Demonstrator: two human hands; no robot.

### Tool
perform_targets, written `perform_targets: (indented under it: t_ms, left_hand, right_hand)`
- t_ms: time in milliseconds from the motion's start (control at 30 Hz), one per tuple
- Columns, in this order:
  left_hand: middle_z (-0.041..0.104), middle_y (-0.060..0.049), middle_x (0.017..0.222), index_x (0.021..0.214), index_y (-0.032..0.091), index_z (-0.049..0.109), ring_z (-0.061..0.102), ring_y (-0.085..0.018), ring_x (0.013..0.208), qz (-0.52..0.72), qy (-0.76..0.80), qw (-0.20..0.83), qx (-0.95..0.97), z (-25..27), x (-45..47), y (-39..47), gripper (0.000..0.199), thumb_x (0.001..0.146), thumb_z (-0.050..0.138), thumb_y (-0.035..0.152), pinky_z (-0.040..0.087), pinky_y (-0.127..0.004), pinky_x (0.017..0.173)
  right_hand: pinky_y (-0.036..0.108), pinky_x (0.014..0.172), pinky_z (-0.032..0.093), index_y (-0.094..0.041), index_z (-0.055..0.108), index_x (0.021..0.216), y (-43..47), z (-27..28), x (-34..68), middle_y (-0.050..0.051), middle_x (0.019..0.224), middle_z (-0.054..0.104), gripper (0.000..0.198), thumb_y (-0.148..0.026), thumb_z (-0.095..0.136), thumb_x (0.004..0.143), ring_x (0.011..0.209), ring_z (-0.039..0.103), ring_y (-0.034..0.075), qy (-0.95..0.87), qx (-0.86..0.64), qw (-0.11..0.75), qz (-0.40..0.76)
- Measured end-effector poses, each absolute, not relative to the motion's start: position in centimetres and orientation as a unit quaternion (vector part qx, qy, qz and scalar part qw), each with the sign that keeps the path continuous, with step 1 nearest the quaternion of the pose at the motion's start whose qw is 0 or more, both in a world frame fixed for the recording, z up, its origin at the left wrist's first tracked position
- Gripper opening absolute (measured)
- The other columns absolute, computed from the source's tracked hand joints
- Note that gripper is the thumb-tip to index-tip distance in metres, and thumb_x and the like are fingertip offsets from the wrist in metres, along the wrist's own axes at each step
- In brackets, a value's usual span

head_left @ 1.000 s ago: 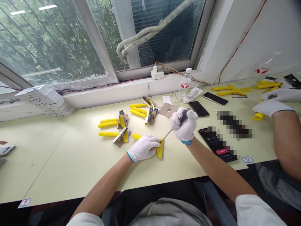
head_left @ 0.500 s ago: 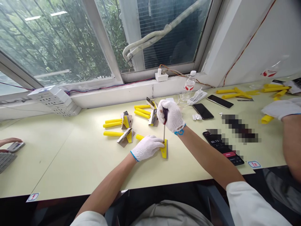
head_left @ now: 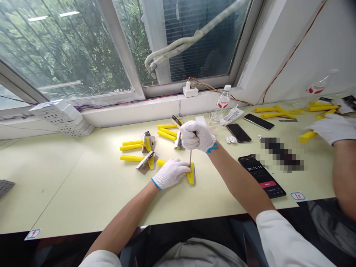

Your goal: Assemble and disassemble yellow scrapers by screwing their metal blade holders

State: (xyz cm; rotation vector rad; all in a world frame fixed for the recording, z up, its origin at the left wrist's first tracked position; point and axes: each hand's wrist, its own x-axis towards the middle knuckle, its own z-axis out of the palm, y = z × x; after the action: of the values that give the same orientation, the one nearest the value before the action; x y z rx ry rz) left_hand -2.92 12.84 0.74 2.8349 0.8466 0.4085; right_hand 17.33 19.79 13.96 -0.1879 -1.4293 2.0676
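Note:
My right hand [head_left: 197,136], in a white knit glove, is wrapped round the handle of a screwdriver [head_left: 190,158]. Its shaft points straight down, with the tip at the head of a yellow scraper [head_left: 191,175]. Over the scraper's handle lies my gloved left hand [head_left: 171,173], pressing it against the table; the fingertips reach the head beside the shaft. The handle's end shows to the left of that hand. Several other yellow scrapers [head_left: 132,158] with metal blades and dark-printed covers rest behind and to the left.
Phones [head_left: 239,132], an earbud case [head_left: 231,139], a power strip [head_left: 232,115] and a water bottle [head_left: 222,103] stand at the right. A co-worker's gloved hand [head_left: 329,129] holds a yellow piece at far right. Stacked white boxes [head_left: 62,116] sit by the window.
My right hand has turned over the screwdriver, its knuckles now hiding the handle. The left hand keeps its hold. The other person's hand at far left has left the view.

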Motion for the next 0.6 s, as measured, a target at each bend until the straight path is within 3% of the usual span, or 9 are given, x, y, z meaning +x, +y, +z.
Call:
perform_targets:
  t_ms: [100,233,333,600]
  left_hand:
    - [0.075,-0.005,0.137,0.124,0.029,0.076,0.067,-0.023,0.1,0.136,0.285,0.08,0.945,0.7,-3.0,12.8,0.031,0.108,0.051,0.019,0.053,-0.039,0.093]
    - [0.074,-0.005,0.138,0.125,0.029,0.076,0.067,-0.023,0.101,0.13,0.287,0.077,0.946,0.8,-2.8,12.8,0.032,0.108,0.051,0.017,0.052,-0.039,0.093]
    - [0.075,-0.005,0.137,0.124,0.028,0.076,0.067,-0.023,0.101,0.125,0.287,0.076,0.947,0.9,-2.7,12.8,0.03,0.109,0.051,0.019,0.052,-0.039,0.092]
    - [0.074,-0.004,0.139,0.126,0.029,0.076,0.068,-0.024,0.103,0.12,0.292,0.075,0.946,1.0,-2.7,12.7,0.031,0.108,0.051,0.019,0.052,-0.039,0.088]
  right_hand:
    - [0.02,0.04,0.023,-0.023,0.042,0.064,19.7,14.3,17.5,-0.007,0.045,0.03,0.036,-0.045,0.06,0.086,0.036,0.024,0.006,-0.568,-0.033,0.275,0.775]
    - [0.023,0.051,0.039,-0.022,0.048,0.072,18.7,15.7,17.2,-0.001,0.059,0.053,0.031,-0.044,0.058,0.091,0.051,0.049,0.011,-0.661,-0.22,0.414,0.586]
    - [0.021,0.06,0.041,-0.021,0.046,0.073,18.4,16.5,17.6,0.001,0.065,0.056,0.036,-0.04,0.066,0.096,0.067,0.056,0.012,-0.677,-0.329,0.48,0.45]
    - [0.022,0.071,0.055,-0.012,0.065,0.092,17.3,17.9,21.4,0.0,0.087,0.064,0.026,-0.035,0.072,0.103,0.076,0.06,0.008,-0.708,-0.34,0.454,0.421]
